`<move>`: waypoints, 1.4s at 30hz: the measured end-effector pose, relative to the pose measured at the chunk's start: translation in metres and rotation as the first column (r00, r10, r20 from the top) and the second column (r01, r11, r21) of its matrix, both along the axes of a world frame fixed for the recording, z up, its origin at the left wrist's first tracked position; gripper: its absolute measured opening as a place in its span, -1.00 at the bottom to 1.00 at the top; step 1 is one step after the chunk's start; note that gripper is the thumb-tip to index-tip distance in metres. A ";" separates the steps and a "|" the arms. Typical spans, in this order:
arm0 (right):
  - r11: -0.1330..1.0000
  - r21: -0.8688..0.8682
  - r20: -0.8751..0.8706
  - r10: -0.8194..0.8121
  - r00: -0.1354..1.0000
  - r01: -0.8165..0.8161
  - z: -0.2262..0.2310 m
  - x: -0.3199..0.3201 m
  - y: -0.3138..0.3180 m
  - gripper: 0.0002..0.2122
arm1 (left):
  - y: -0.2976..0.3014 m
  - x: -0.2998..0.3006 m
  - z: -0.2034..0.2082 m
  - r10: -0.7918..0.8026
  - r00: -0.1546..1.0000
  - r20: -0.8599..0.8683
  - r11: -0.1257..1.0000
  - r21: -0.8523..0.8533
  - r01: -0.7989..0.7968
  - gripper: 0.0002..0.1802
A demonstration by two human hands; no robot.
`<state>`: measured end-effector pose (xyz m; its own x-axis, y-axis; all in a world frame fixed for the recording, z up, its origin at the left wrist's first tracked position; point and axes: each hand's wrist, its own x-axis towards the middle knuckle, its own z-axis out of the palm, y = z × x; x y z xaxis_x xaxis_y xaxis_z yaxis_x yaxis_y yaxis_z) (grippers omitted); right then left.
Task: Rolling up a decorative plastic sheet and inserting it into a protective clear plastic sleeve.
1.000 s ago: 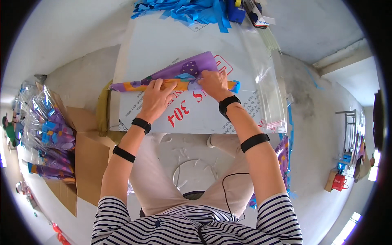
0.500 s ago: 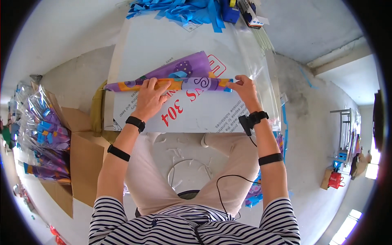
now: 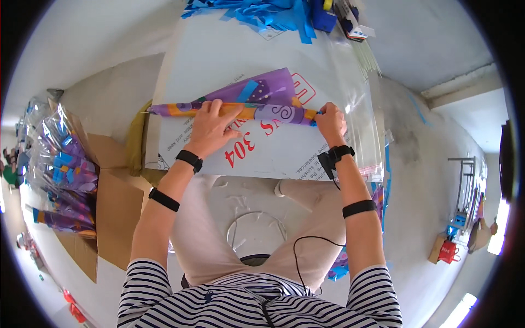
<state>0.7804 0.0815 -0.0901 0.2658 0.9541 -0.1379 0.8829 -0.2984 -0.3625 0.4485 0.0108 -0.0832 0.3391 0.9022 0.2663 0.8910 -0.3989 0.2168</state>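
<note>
Purple-and-orange roll is laid across the tabletop, left tip by the left edge. It's partly covered by the left hand, fingers spread wide; its other end's pinched by the right hand. Red print can be seen too.

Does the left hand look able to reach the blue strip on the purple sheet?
Probably yes: the left hand rests on the patterned roll, and the blue strip lies just beyond, mostly uncovered.
</note>
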 end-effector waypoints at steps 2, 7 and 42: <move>0.999 -0.026 0.058 0.023 0.998 -0.022 0.007 -0.008 -0.004 -0.83 | -0.001 0.000 -0.002 0.016 1.000 -0.002 1.000 0.023 -0.016 -0.17; 0.636 0.516 0.287 0.502 0.816 -0.573 0.023 -0.048 -0.001 -0.83 | -0.001 0.002 -0.007 0.000 1.000 0.022 0.997 0.075 -0.001 -0.18; 0.582 0.540 0.341 0.509 0.790 -0.608 0.008 -0.036 -0.049 -0.49 | -0.002 -0.001 -0.004 0.013 1.000 -0.023 1.000 0.020 -0.012 -0.14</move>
